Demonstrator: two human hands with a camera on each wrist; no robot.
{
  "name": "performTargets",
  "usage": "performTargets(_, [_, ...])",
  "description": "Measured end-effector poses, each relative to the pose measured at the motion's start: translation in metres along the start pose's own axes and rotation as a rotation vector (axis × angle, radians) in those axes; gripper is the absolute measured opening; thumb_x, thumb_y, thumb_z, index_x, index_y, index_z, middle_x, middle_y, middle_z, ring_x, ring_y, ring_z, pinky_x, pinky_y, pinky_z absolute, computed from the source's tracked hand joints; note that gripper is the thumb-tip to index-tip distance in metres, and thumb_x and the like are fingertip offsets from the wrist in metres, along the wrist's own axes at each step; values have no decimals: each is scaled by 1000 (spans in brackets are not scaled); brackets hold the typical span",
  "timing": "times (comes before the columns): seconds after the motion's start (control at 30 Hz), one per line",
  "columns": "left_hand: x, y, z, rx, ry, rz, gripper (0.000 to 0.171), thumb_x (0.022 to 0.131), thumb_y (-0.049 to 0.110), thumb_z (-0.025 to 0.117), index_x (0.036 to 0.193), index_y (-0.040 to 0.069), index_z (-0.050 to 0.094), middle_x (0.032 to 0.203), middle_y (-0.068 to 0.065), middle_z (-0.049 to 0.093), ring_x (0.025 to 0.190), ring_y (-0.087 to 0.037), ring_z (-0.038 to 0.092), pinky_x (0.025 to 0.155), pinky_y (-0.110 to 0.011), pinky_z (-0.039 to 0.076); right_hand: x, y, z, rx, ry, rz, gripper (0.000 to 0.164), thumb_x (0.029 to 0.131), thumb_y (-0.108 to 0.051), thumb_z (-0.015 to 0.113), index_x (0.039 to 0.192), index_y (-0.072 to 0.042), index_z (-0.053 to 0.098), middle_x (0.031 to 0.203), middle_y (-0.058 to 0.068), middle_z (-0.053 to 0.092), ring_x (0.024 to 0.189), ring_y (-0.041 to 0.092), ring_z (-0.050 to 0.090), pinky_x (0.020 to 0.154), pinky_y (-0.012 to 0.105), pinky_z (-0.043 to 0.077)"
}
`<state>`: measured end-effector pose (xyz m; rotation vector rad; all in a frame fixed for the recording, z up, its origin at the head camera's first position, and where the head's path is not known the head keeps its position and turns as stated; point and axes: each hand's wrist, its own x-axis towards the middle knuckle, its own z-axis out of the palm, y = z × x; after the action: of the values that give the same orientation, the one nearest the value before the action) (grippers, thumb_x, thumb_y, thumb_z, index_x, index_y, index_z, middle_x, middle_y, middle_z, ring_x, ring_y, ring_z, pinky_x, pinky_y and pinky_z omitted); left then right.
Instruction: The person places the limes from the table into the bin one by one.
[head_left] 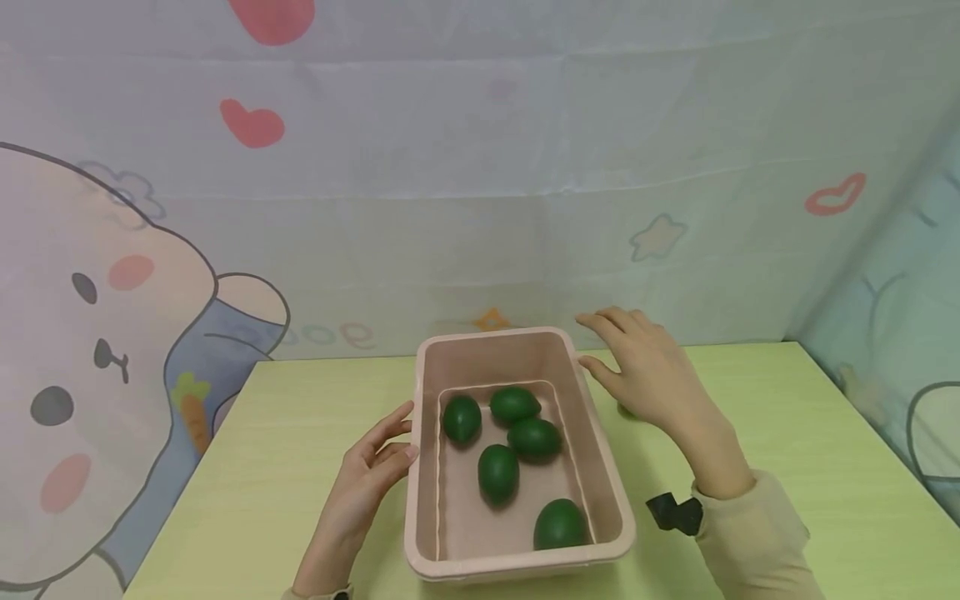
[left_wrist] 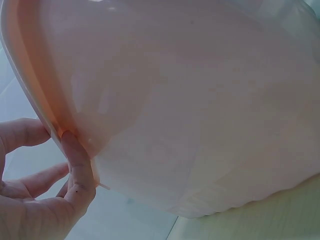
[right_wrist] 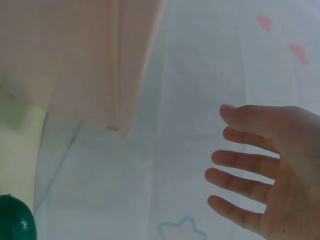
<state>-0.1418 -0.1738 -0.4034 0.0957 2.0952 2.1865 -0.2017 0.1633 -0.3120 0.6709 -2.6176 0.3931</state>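
A pale pink plastic bin (head_left: 480,567) holds several dark green, lemon-shaped fruits (head_left: 498,473), loosely scattered over its bottom. At the bin's left side, my left hand (head_left: 367,467) pinches the rim; the left wrist view shows thumb and fingers at the rim's edge (left_wrist: 30,95). My right hand (head_left: 645,367) hovers by the far right corner with fingers spread and nothing in them. In the right wrist view a gap separates that hand (right_wrist: 260,165) from the bin wall (right_wrist: 80,55). Another green fruit (right_wrist: 17,217) lies on the table outside the bin, mostly hidden under my right hand in the head view.
The light green table (head_left: 285,442) ends at a hanging cloth (head_left: 450,250) printed with hearts, stars and a large cartoon animal. More cloth hangs along the right side (head_left: 900,333). A black strap piece (head_left: 675,512) sticks out from the right wrist.
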Motion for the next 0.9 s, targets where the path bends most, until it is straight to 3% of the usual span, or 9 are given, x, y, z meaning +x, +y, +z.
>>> performTargets(0.33, [-1, 1, 0, -6, -11, 34, 55, 92, 8, 60, 145, 12, 42, 126, -8, 47, 99, -10, 63, 90, -23, 51, -9, 18, 10, 38, 5, 35, 46, 90, -23, 66, 132, -7, 55, 125, 14, 60, 114, 36, 55, 87, 54, 48])
performTargets(0.6, [0, -1, -2, -7, -10, 17, 56, 92, 9, 60, 145, 13, 41, 127, -8, 47, 99, -8, 63, 90, -23, 51, -19, 31, 20, 67, -26, 94, 46, 91, -21, 65, 134, -8, 54, 127, 16, 59, 117, 38, 53, 93, 56, 44])
performTargets(0.9, [1, -2, -2, 1, -9, 19, 57, 92, 10, 60, 145, 14, 41, 127, -8, 46, 99, -8, 63, 91, -23, 51, -28, 44, 33, 91, -9, 96, 47, 90, -19, 67, 133, -9, 53, 128, 16, 58, 119, 38, 52, 94, 57, 42])
